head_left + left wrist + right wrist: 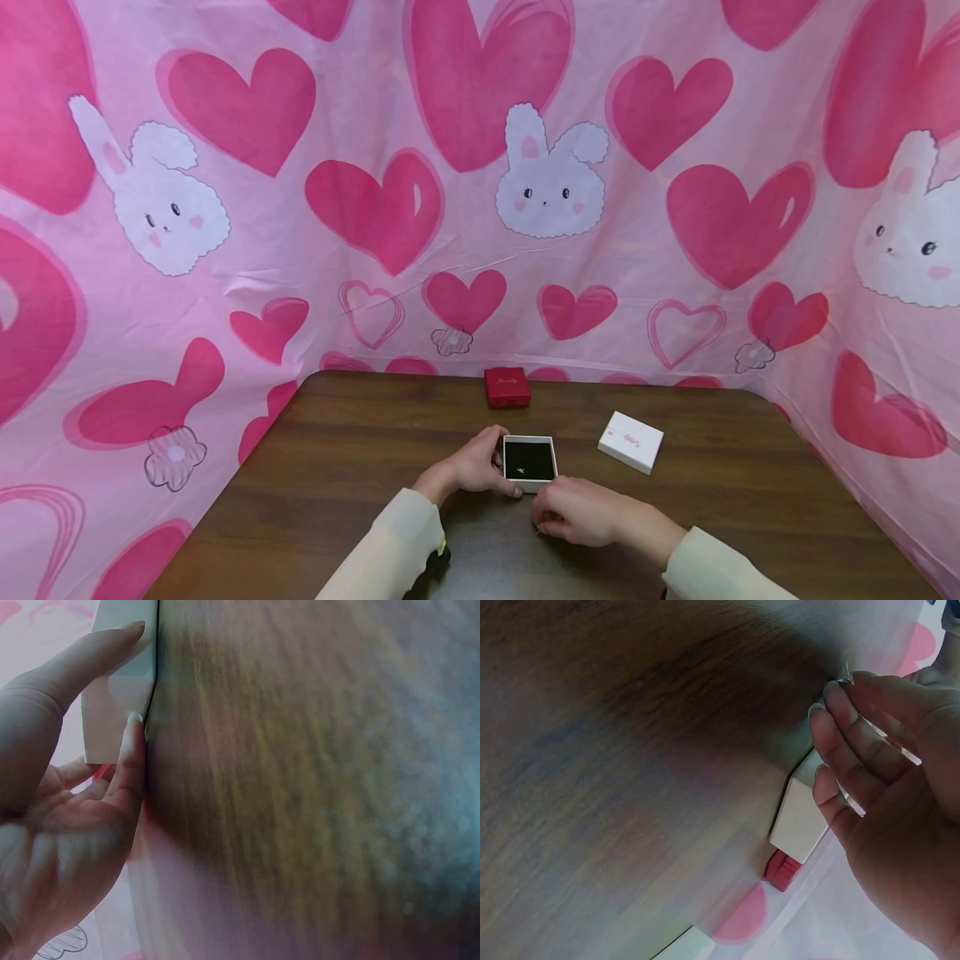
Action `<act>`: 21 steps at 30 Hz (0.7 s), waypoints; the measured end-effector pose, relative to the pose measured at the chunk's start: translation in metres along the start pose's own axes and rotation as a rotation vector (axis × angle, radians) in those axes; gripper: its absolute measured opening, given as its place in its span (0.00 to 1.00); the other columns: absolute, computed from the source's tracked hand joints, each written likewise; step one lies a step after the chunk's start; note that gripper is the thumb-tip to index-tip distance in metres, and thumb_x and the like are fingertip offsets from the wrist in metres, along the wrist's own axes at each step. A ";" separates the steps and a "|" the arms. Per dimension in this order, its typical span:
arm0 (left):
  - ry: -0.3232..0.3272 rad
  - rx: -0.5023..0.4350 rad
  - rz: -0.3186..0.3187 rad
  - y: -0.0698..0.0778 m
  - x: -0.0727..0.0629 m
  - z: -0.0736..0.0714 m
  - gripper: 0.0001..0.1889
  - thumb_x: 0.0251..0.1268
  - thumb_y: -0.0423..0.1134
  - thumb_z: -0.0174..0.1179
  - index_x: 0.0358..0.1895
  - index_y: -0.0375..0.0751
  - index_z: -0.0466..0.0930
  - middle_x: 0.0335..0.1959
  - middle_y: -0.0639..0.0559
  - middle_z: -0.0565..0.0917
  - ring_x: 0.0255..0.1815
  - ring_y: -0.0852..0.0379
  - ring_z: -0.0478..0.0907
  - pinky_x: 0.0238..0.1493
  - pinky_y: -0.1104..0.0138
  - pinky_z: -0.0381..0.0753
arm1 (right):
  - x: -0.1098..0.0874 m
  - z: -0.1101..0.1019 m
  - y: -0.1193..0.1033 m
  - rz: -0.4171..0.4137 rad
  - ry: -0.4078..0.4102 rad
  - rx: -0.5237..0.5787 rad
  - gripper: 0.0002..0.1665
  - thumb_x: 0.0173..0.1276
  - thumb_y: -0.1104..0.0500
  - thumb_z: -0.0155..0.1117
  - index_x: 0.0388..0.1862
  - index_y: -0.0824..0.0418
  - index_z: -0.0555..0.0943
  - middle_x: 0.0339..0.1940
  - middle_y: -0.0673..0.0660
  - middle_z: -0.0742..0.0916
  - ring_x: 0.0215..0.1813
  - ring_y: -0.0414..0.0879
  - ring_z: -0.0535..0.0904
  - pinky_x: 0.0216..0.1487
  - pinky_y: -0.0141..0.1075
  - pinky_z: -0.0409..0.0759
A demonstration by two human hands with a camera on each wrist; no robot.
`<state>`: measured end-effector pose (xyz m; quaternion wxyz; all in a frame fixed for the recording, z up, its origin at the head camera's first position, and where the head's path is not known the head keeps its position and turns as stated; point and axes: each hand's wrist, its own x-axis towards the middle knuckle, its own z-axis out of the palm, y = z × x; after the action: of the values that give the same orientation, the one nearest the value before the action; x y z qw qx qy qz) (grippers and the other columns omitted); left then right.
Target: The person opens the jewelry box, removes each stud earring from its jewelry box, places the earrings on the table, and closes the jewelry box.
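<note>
A small white jewelry box (pixel 530 487) with a black pad (pixel 534 457) inside sits uncovered on the table. On the pad's lower left lies a tiny silvery earring (pixel 521 471). My left hand (pixel 474 467) grips the box at its left side, with the thumb (pixel 120 645) along the near wall and the fingers at the side wall. Close to the box's near right corner, my right hand (pixel 581 510) pinches a small stud earring (pixel 846 679) between thumb and index fingertips. Its thin pin sticks out; the fingertips cover most of it.
The box's white lid (pixel 632 442), with pink lettering, lies to the right on the brown wooden table (pixel 360 450). Farther back, near the far edge, stands a red box (pixel 507 387). A pink cloth (pixel 465 208) with hearts and rabbits hangs behind and at both sides.
</note>
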<state>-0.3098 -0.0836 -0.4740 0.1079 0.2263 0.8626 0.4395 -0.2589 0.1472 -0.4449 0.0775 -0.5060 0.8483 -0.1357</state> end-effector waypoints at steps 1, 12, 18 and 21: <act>0.001 0.002 0.000 0.000 0.000 0.000 0.38 0.44 0.35 0.83 0.57 0.40 0.68 0.43 0.49 0.72 0.42 0.55 0.73 0.45 0.66 0.76 | 0.000 0.000 0.000 0.009 -0.005 0.000 0.07 0.68 0.61 0.70 0.31 0.50 0.84 0.26 0.36 0.79 0.30 0.28 0.72 0.33 0.24 0.72; 0.002 -0.001 0.005 0.001 -0.001 -0.001 0.37 0.44 0.34 0.83 0.56 0.40 0.68 0.43 0.49 0.72 0.42 0.55 0.73 0.44 0.66 0.76 | -0.001 -0.003 -0.004 0.040 -0.032 0.041 0.05 0.66 0.60 0.72 0.38 0.51 0.85 0.24 0.35 0.79 0.27 0.25 0.73 0.30 0.23 0.72; -0.003 -0.004 0.004 0.001 -0.001 -0.001 0.37 0.44 0.34 0.83 0.56 0.40 0.68 0.43 0.50 0.73 0.43 0.55 0.73 0.46 0.66 0.76 | -0.001 -0.008 -0.004 0.030 0.001 0.011 0.06 0.66 0.58 0.73 0.39 0.49 0.84 0.30 0.38 0.80 0.31 0.27 0.74 0.33 0.25 0.72; 0.001 0.004 0.008 0.001 0.000 0.000 0.36 0.44 0.34 0.83 0.55 0.40 0.68 0.43 0.50 0.73 0.42 0.55 0.73 0.45 0.66 0.75 | -0.002 -0.011 -0.003 0.033 0.032 -0.020 0.06 0.67 0.57 0.72 0.39 0.49 0.83 0.33 0.40 0.80 0.33 0.30 0.75 0.35 0.26 0.73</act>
<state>-0.3093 -0.0831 -0.4727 0.1052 0.2300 0.8626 0.4381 -0.2585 0.1490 -0.4330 0.0613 -0.4904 0.8589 -0.1340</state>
